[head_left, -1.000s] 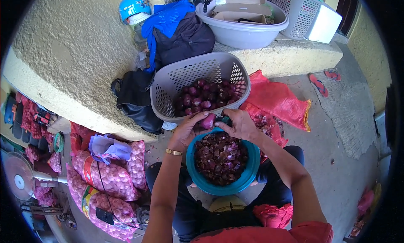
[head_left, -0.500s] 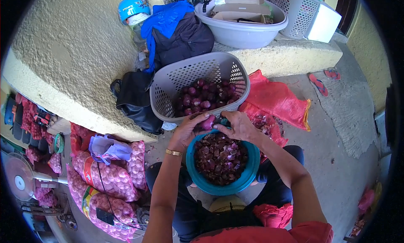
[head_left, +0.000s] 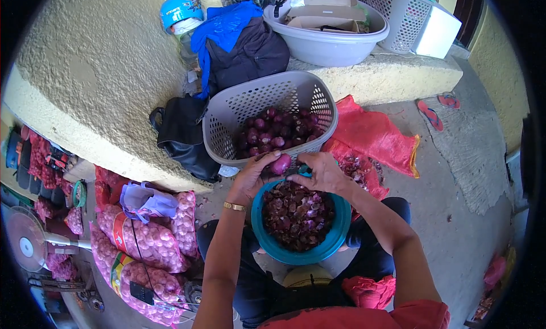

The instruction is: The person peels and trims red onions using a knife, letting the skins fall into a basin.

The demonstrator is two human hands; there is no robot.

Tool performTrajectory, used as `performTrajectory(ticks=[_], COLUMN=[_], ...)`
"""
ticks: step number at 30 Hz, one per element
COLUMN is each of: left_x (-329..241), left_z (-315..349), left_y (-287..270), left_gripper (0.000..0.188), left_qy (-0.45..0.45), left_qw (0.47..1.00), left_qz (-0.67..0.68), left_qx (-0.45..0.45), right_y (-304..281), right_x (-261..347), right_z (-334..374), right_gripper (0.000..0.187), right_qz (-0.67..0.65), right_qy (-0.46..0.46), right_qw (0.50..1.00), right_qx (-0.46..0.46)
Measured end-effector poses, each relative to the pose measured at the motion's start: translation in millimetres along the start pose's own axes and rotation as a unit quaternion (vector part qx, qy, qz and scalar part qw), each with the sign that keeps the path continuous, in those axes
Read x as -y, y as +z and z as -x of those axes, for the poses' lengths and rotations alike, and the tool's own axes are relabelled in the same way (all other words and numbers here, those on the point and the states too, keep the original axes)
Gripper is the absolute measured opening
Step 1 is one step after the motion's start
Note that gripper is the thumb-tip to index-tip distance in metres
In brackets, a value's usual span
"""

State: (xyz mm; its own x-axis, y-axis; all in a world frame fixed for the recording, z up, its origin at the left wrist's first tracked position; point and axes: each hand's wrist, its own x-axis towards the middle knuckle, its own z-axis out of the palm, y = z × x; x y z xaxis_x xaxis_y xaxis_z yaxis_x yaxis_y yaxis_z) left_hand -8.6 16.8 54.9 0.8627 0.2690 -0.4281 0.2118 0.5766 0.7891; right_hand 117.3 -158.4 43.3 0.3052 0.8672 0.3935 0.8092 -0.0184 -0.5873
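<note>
Daylight is soft, and fisheye edges curve into black corners.

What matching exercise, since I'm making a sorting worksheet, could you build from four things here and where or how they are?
1. Single onion
2. Teal basin
3. Gray basket
4. Lilac bag

A. Holding loose skins
B. Lying on mesh sacks
C. In the left hand
D. Holding many purple onions

Pairs: 1-C, 2-A, 3-D, 4-B

The gray floor (head_left: 435, 215) bears a red mesh sack (head_left: 375, 132).
</note>
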Motion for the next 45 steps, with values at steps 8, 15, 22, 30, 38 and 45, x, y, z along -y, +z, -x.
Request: performTrajectory(ticks=[8,15,22,30,38,45], left_x=[5,4,4,3,4,6], left_z=[-3,-3,-7,-9,-9,-5], left_y=[-2,-2,-5,-7,-6,3], left_gripper=[0.039,0.039,0.037,0.035,0.040,0.045], left_qy=[0.006,0.008,0.008,0.008,-0.011,-0.008], left_qw=[1.000,1.000,1.000,0.998,0.997,1.000], left_qz=[0.000,0.000,-0.003,0.063,0.077,0.001], left_qx=[0.018,0.025,0.011,0.025,0.025,0.023], right_y=[-4,-4,1,12,-1,-1], right_x=[1,0,1,-9,4,3], right_z=[-1,-3,-1,8,2,-1], right_gripper=[0.041,0.033,0.031,0.026,0.033,0.028], right_qz=[-0.003,0.053,0.065,0.097,0.059,-0.096], right_qy=[0.040,0.013,-0.045,-0.102,-0.089,-0.037], right_qw=[0.999,0.998,0.997,0.975,0.993,0.992], right_qx=[-0.010,-0.014,-0.010,0.170,0.059,-0.067])
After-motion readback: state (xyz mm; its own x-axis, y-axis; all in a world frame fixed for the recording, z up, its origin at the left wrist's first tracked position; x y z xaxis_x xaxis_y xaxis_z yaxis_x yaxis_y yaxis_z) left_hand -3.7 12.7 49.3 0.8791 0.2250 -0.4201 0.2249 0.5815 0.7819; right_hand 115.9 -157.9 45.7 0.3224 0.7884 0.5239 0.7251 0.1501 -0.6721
